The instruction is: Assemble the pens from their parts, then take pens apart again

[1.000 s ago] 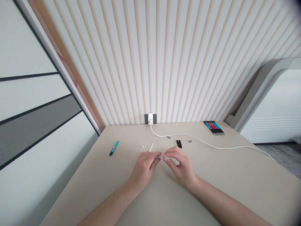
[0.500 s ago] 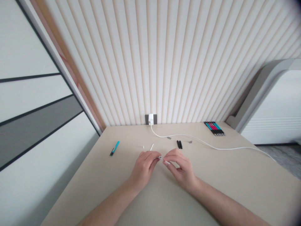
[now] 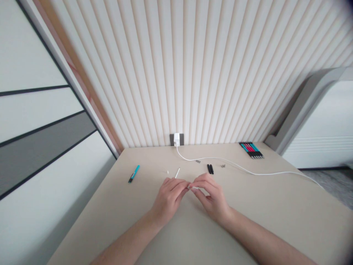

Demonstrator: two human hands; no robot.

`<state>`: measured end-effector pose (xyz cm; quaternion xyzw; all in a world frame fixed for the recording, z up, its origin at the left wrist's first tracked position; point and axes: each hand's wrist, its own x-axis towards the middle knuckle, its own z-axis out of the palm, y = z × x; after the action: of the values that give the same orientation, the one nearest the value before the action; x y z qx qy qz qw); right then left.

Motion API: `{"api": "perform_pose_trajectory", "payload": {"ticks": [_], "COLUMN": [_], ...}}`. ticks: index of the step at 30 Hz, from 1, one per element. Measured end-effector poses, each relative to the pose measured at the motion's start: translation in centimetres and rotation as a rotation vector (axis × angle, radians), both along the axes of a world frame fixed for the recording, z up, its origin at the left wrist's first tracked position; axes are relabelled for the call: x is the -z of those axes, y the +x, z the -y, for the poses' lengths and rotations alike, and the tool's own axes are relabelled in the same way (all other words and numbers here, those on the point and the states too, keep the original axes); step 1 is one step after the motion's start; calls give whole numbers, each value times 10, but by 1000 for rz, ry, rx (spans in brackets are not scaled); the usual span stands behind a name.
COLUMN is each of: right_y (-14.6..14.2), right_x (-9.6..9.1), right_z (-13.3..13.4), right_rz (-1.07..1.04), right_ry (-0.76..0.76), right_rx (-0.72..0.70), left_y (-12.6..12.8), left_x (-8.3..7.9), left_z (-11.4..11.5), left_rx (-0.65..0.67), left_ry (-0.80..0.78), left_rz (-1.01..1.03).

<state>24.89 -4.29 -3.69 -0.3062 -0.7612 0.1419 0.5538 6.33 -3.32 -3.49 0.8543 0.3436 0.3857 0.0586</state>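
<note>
Over the middle of the table my left hand point(image 3: 168, 197) and my right hand point(image 3: 211, 195) meet fingertip to fingertip. A thin white pen refill point(image 3: 195, 188) is pinched between the right thumb and fingers, its left end reaching to the left fingertips. The left fingers are closed in a pinch too; the small piece in them is mostly hidden. Just beyond the left hand lies another white refill point(image 3: 178, 172), with a tiny white piece point(image 3: 167, 172) to its left. Two black pen grips point(image 3: 210, 169) lie beyond the right hand.
A turquoise pen barrel point(image 3: 134, 174) lies at the left. Small springs point(image 3: 198, 161) and little metal pieces point(image 3: 223, 166) lie farther back. Several turquoise and pink pens point(image 3: 251, 151) sit in a row at back right. A white cable point(image 3: 248, 170) runs from a charger point(image 3: 177, 139) across the table.
My two hands have come closer together, closing the small gap between their fingertips. The refill's left end now meets the left fingers. The things on the table stay in place.
</note>
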Motion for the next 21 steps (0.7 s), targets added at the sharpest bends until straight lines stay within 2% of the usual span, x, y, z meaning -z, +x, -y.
{"api": "perform_pose_trajectory", "payload": {"ticks": [8,21], "right_y": [-3,2], "right_x": [5,6], "right_z": [-1,-5], "right_rz": [37,29], "right_ry": [-33,-55], "right_rx": [7,8], "left_y": [-1,-6], "left_x": [2,5], "left_z": [0,-9], "left_rx": [55,-35], "left_ry": [-59,-4], "left_rz": [-10,-24]}}
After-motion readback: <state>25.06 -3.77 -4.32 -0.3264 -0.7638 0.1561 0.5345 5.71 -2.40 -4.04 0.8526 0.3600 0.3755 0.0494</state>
